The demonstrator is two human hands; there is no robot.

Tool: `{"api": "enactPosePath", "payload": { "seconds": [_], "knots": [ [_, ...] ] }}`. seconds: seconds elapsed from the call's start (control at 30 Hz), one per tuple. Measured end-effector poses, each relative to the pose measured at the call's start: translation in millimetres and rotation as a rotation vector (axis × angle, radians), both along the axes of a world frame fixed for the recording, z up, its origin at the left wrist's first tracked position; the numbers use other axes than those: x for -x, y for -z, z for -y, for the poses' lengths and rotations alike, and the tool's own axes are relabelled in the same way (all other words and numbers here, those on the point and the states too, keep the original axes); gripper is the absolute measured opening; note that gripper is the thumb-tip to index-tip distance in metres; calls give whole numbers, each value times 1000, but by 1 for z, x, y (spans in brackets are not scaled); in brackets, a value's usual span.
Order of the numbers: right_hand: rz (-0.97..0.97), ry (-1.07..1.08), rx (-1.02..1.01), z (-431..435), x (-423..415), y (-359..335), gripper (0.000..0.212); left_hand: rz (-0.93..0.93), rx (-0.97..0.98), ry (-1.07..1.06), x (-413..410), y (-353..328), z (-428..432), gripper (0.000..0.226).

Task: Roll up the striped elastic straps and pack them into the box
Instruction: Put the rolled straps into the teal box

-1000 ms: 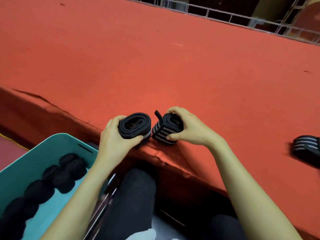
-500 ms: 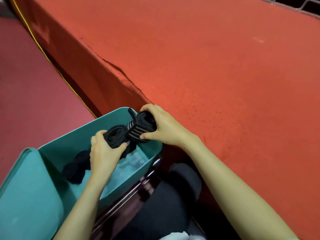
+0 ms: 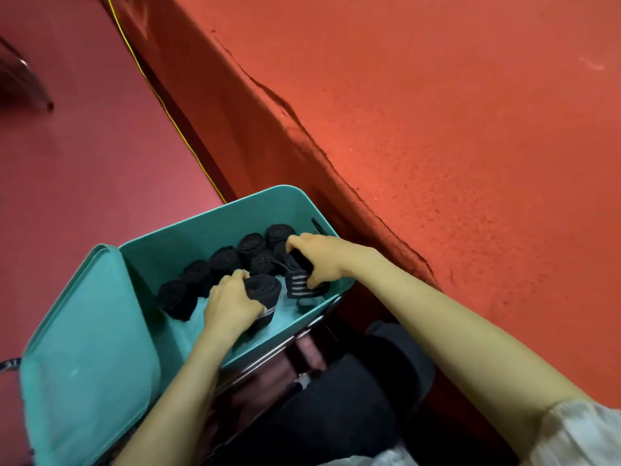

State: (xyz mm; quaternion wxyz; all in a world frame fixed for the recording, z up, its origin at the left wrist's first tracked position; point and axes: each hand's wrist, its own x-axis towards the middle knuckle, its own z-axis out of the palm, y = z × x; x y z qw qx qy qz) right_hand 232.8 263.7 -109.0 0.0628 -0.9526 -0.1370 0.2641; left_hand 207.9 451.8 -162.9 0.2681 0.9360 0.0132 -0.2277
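1. Two rolls are in hand, both already inside the teal box [image 3: 208, 230] at its near end. The left hand [image 3: 232, 304] is clenched round a black roll [image 3: 265, 290], low over the bare box floor. I can't tell if it has touched down.
2. Just beyond it, the right hand [image 3: 319, 257] grasps the striped roll [image 3: 300, 285] against the right wall, stripes facing the camera.
3. Seat both on end, matching the packed ones, side by side in the bare near patch. Keep each loose tail pinned under the fingers until the roll is wedged.
4. Let go one hand at a time. Elastic will likely spring open if it's released with slack around it.
5. Farther in, the packed rolls [image 3: 225, 260] stand on end, touching, in a line running from the left side to the far right corner. Push the new pair up against them, leaving no gaps.
6. The lid [image 3: 90, 348] leans open on the left, out of the way.
7. The red surface [image 3: 470, 163] sits beyond the box. How many straps remain can't be judged from this view.
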Motion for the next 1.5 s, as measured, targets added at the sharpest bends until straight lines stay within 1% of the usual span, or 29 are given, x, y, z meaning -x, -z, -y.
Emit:
{"api": "enactPosePath", "payload": {
  "seconds": [0.13, 0.27, 0.37, 0.47, 0.6, 0.73, 0.83, 0.9, 0.97, 1.07, 1.13, 1.27, 1.33, 1.43, 1.5],
  "knots": [
    [-63, -91, 115, -11, -10, 15, 68, -41, -71, -5, -17, -1, 6, 55],
    [-76, -159, 201, -17, -17, 30, 74, -72, -135, -6, -26, 6, 9, 53],
    [-93, -206, 252, -20, -20, 40, 84, -122, -136, -30, -28, 14, 9, 55],
    [-44, -233, 306, -23, -21, 51, 87, -135, -128, -24, -28, 19, 10, 59],
    [-8, -139, 300, -24, -19, 62, 82, -153, -128, -12, -28, 21, 12, 65],
    [22, 1, 260, -22, -15, 64, 78, -154, -136, 11, -24, 23, 13, 63],
    [79, -11, 256, -22, -14, 62, 78, -187, -132, 54, -22, 22, 13, 64],
    [79, -43, 270, -20, -15, 60, 77, -217, -74, 115, -23, 21, 14, 58],
    [25, -74, 278, -17, -18, 56, 81, -241, -13, 169, -23, 21, 16, 54],
    [-68, -106, 271, -14, -20, 45, 89, -257, 16, 236, -23, 17, 24, 57],
    [-88, -94, 239, -13, -22, 39, 85, -241, 20, 272, -25, 15, 32, 59],
    [-39, -16, 156, -8, -25, 26, 62, -224, 28, 267, -23, 16, 45, 60],
    [-4, 6, 114, -6, -25, 21, 55, -244, 46, 258, -18, 21, 49, 63],
    [14, 16, 98, -4, -23, 13, 51, -256, 72, 268, -11, 31, 50, 65],
    [-2, -21, 153, -4, -21, 10, 54, -246, 81, 279, -8, 33, 49, 65]
  ]
}}
